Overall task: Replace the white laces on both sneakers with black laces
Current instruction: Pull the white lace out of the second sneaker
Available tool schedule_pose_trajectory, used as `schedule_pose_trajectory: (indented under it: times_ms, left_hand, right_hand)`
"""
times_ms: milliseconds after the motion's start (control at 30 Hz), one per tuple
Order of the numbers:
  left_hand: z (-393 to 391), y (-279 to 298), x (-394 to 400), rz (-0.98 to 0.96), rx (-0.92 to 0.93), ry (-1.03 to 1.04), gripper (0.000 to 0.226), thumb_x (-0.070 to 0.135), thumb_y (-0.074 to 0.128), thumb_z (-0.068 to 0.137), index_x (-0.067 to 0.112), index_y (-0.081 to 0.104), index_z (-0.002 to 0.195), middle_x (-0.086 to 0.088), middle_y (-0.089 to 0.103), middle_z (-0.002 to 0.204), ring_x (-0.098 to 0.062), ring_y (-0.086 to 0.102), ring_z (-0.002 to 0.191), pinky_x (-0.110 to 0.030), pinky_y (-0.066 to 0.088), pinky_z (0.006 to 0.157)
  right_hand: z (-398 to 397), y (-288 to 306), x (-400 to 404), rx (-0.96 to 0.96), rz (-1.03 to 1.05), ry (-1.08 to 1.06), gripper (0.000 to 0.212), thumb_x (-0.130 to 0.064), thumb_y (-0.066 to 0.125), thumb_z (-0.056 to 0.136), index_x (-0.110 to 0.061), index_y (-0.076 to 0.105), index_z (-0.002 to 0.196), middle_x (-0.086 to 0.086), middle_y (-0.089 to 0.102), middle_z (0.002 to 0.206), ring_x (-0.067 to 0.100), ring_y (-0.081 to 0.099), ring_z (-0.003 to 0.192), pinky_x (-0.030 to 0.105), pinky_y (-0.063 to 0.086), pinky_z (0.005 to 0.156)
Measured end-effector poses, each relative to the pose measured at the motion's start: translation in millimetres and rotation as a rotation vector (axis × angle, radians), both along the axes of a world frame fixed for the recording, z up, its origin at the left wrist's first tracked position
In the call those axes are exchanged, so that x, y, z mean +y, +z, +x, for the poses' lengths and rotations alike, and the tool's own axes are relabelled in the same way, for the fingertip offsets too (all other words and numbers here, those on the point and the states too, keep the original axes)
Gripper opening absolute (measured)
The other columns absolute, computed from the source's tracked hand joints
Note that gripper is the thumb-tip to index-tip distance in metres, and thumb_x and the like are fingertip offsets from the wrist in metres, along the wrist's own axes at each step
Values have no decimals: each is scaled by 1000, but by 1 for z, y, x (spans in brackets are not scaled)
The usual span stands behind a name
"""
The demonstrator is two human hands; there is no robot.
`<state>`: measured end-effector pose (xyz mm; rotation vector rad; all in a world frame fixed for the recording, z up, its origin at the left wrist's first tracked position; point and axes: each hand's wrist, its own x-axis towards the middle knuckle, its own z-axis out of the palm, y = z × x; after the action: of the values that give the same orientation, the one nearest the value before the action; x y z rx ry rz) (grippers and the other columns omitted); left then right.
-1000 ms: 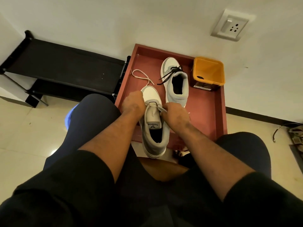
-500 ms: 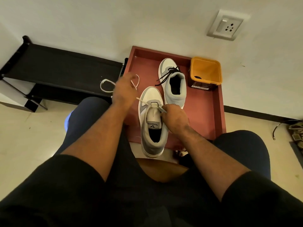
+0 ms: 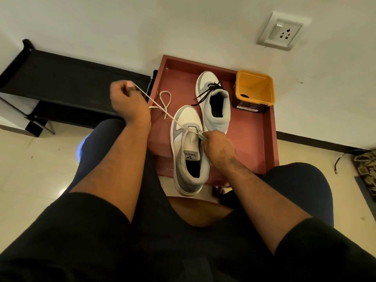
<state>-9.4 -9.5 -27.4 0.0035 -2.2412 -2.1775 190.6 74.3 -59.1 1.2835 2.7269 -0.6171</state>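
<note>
A grey-and-white sneaker [image 3: 188, 151] lies at the near edge of the red tray [image 3: 254, 139], toe pointing away. My left hand [image 3: 127, 102] is raised to the left of the tray and pinches the white lace [image 3: 162, 107], which runs taut from my fingers down to the shoe's lowest eyelets, with a loose loop hanging over the tray's left edge. My right hand [image 3: 218, 147] grips the shoe's right side and the other lace end by the tongue. A second sneaker [image 3: 215, 102] with a black lace [image 3: 205, 94] lies farther back on the tray.
An orange tub [image 3: 254, 88] stands at the tray's far right corner by the wall. A black low rack [image 3: 67, 86] sits to the left against the wall. My knees flank the tray; tiled floor lies on both sides, with a cable and mat at the right.
My left hand has moved from the shoe's tongue up and out to the left, drawing the white lace out through the eyelets. My right hand has stayed on the shoe.
</note>
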Motion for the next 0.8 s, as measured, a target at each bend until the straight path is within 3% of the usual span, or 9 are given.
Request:
schedule_pose_trajectory:
  times_ms: [100, 267, 367, 433, 500, 533, 600, 700, 800]
  left_hand:
    - [-15, 7, -9, 224, -4, 236, 20, 7, 45, 96, 24, 50, 88, -7, 59, 97, -18, 64, 81, -33, 59, 73]
    - [-10, 15, -7, 313, -73, 144, 12, 11, 39, 101, 15, 50, 96, -13, 64, 93, -19, 67, 68, -27, 58, 62]
    - [-22, 21, -17, 461, -196, 325, 15, 19, 37, 102, 13, 51, 103, -13, 63, 86, -18, 60, 53, -29, 52, 55]
    - [-35, 29, -21, 489, -194, 342, 13, 22, 45, 99, 13, 55, 100, -18, 65, 94, -20, 56, 60, -31, 48, 56]
    - [-32, 44, -18, 453, -179, 191, 13, 23, 53, 94, 13, 59, 99, -15, 65, 92, -19, 53, 64, -31, 44, 55]
    - [-24, 55, -14, 424, -197, 72, 12, 23, 55, 94, 13, 60, 99, -10, 63, 84, -15, 51, 61, -28, 41, 51]
    - [-5, 80, -7, 339, -249, -201, 9, 20, 57, 95, 14, 63, 98, -2, 56, 70, -7, 42, 49, -23, 32, 42]
    - [13, 118, -9, 217, -189, -541, 9, 20, 57, 96, 15, 65, 94, 0, 51, 62, -8, 32, 42, -21, 26, 40]
    - [7, 154, -26, 193, -67, -802, 12, 21, 57, 97, 15, 63, 89, 0, 48, 61, -9, 25, 41, -22, 22, 41]
  right_hand:
    - [0, 0, 1, 6, -18, -14, 20, -16, 48, 93, -13, 67, 93, 7, 66, 85, 26, 60, 74, 30, 44, 63]
    - [-3, 4, 0, 34, -53, -34, 20, -18, 49, 93, -13, 69, 98, 6, 67, 88, 23, 58, 75, 29, 43, 64]
    - [-2, 5, 1, 36, -70, -43, 19, -20, 52, 92, -14, 70, 98, 4, 67, 85, 23, 61, 77, 28, 41, 62]
    - [-4, 5, 3, 41, -72, -40, 21, -30, 57, 91, -14, 69, 100, 2, 66, 85, 20, 60, 76, 26, 40, 61]
    - [-12, 6, 3, 118, -41, -17, 34, -41, 62, 89, -13, 69, 106, 3, 68, 93, 19, 62, 82, 29, 46, 64]
    - [-19, 8, 2, 167, -29, 9, 39, -42, 63, 88, -13, 68, 112, 4, 68, 104, 21, 63, 92, 32, 51, 73]
    - [-39, 15, -1, 260, -28, 99, 44, -35, 64, 89, -14, 61, 128, 6, 59, 126, 23, 56, 114, 35, 47, 94]
    - [-79, 32, -12, 374, -17, 239, 60, -23, 68, 88, -15, 45, 142, 8, 48, 140, 25, 51, 123, 28, 40, 93]
    - [-124, 40, -18, 541, -252, 270, 81, -18, 74, 80, -15, 32, 149, 3, 47, 138, 16, 49, 121, 22, 38, 95]
